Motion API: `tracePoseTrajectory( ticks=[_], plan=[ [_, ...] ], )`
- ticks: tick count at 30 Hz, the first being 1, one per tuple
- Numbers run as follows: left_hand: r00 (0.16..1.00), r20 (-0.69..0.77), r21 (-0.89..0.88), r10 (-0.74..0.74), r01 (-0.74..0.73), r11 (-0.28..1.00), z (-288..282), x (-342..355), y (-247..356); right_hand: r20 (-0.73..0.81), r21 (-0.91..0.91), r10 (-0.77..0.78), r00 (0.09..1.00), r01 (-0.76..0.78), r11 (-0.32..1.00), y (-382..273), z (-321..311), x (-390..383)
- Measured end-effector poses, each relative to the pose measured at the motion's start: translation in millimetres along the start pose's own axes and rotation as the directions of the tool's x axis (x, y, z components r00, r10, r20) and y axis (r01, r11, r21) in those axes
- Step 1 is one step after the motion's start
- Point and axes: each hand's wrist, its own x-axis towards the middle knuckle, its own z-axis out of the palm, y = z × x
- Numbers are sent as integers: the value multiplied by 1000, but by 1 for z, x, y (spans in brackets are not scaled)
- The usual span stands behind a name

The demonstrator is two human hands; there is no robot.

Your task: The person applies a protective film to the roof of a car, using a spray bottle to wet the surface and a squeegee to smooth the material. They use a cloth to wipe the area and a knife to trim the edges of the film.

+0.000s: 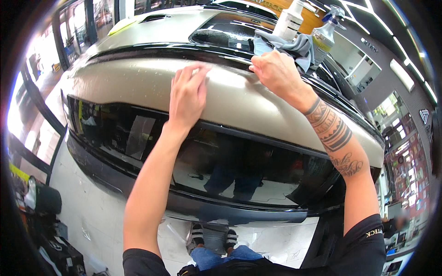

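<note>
Across the middle stretches the rear of a car, its satin champagne-coloured panel point(248, 101) dotted with droplets toward the left. My left hand point(188, 94) is over this panel, fingers bent and drawn together with blurred tips; what they pinch, if anything, is hidden. Farther right, my right hand point(280, 73) is closed in a tight pinch just above the panel's upper edge. Anything inside that grip is too small to make out. Close beyond it, a crumpled grey cloth point(299, 47) lies on the car beneath a white bottle point(288, 22) and a clear spray bottle point(324, 37) holding yellowish liquid.
Below the panel runs a glossy black band point(230, 161), then a dark bumper point(239, 215). A yellow-green cloth point(123, 24) rests at the car's far left. Dark equipment point(57, 248) stands lower left on the pale tiled floor point(96, 202). My feet are on a dark step point(214, 237).
</note>
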Motion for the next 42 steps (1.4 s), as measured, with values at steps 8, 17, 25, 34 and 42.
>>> tracePoseTrajectory(
  ticks=[8,17,25,34,42],
  plan=[
    [988,-102,80,117,-109,991,54,37,-34,-95,-8,55,994,-56,998,2,17,-11],
    [898,-415,13,144,-153,988,34,12,-46,23,-62,-52,998,54,997,-4,-5,4],
    [966,11,12,-258,257,966,-57,-201,26,130,68,274,953,-284,956,-18,-16,5],
    [377,90,424,-922,823,378,-157,-488,72,11,48,27,1000,-27,998,31,-2,-30],
    [-377,-114,567,-919,735,-372,-271,-666,150,38,38,104,994,-106,994,44,-17,-50]
  ],
)
